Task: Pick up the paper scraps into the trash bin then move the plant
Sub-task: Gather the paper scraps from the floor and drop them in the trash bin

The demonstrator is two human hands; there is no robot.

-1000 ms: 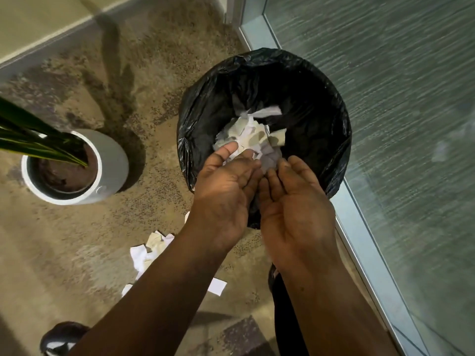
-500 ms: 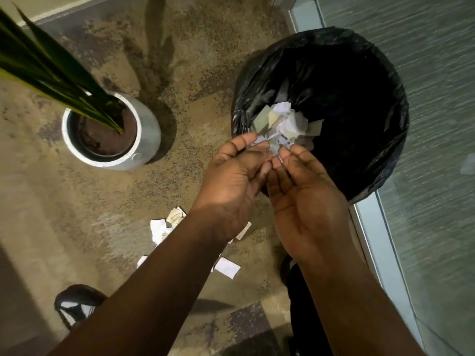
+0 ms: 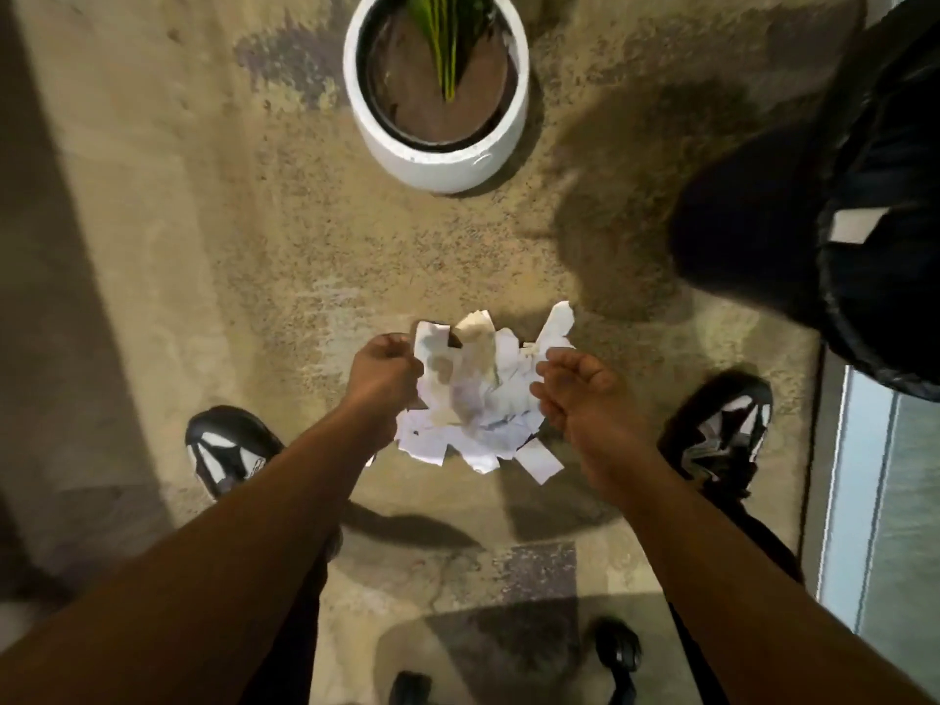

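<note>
Fingers (image 3: 394,343) of left hand (image 3: 384,374) curl against the pile edge, pinch unclear; right hand (image 3: 575,386) cupped loose beside it, holding nothing. Paper scraps (image 3: 478,394) lie heaped on the floor (image 3: 229,246) between both hands: light, floppy, prone to scatter, so I'd scoop from both sides underneath. Plant (image 3: 437,89) beyond the pile; pot looks heavy, grip the rim. Trash bin (image 3: 839,221) right of the pile. Floor is mottled concrete, glass wall (image 3: 885,501) further right.
</note>
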